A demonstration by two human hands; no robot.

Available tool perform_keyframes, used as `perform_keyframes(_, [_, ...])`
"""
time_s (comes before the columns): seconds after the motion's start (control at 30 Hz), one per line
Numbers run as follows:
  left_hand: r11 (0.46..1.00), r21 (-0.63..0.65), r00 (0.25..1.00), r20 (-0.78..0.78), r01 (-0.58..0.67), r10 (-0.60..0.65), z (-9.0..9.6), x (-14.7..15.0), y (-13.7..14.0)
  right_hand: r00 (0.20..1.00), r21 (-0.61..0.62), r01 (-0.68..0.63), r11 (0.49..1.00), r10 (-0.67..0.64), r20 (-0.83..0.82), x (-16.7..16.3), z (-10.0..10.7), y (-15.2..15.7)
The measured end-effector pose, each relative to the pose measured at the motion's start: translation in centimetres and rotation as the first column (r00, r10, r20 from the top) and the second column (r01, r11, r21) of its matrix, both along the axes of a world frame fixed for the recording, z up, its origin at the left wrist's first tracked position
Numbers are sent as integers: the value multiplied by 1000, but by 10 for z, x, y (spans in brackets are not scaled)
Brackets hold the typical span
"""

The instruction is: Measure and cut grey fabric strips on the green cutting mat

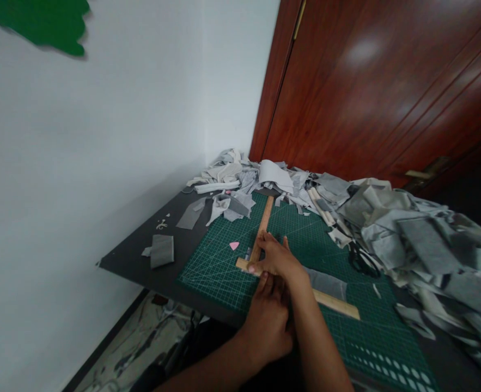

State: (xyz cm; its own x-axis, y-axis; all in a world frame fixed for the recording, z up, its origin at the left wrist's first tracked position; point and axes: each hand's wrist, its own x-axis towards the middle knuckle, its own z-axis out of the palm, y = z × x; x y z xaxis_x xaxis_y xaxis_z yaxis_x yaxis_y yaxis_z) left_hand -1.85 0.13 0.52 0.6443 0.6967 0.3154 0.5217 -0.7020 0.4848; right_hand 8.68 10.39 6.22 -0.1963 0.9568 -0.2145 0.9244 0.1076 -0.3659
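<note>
- At the near side of the green cutting mat, the left hand sits with its fingers curled narrow, just short of the right hand's thumb; whether they close on anything I cannot tell.
- Just beyond it, the right hand is spread, thumb and fingertips wide apart, bearing on two wooden rulers where they meet.
- One is the crosswise ruler, passing under the right forearm; the other, the lengthwise ruler, points away toward the wall corner, roughly square to it.
- Along the crosswise ruler's far edge lies a grey fabric strip, partly hidden by the forearm.
- The step in hand looks like steadying and aligning the rulers on the cloth; the next move seems to call for firm, even pressure so the corner does not slip.
- Left of the lengthwise ruler rests a pink tailor's chalk; well to the right, black-handled scissors lie by the scraps.
- No container shows: the fabric offcuts are heaped loose along the table's far and right sides.
- Behind the heap stands a red-brown wooden door.
</note>
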Motion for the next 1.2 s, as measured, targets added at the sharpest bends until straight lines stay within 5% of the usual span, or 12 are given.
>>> perform_keyframes(0.3, [984,173,997,-60,-31,41,-11,-5,-5,999,13,5,1000,-4,-42,0,-1,1])
perform_keyframes(0.43, [959,283,997,82,-14,-9,-12,-16,-13,997,30,15,999,-13,-71,0,-2,0])
perform_keyframes(0.53, [969,237,969,246,-69,9,-4,-27,-14,995,52,20,998,-15,-95,1,-5,0])
perform_keyframes(0.67, [938,139,876,421,-317,234,9,-45,22,995,50,11,999,-6,-102,3,-9,0])
perform_keyframes(0.8, [809,86,792,286,-582,540,12,-71,87,995,5,23,1000,-22,-99,3,-8,0])
perform_keyframes(0.97, [855,42,850,142,-517,507,10,-92,134,996,-16,16,1000,-17,-92,3,-1,-1])
perform_keyframes(1.2, [902,24,898,110,-432,427,12,-90,123,997,7,10,1000,-10,-76,2,2,-2])
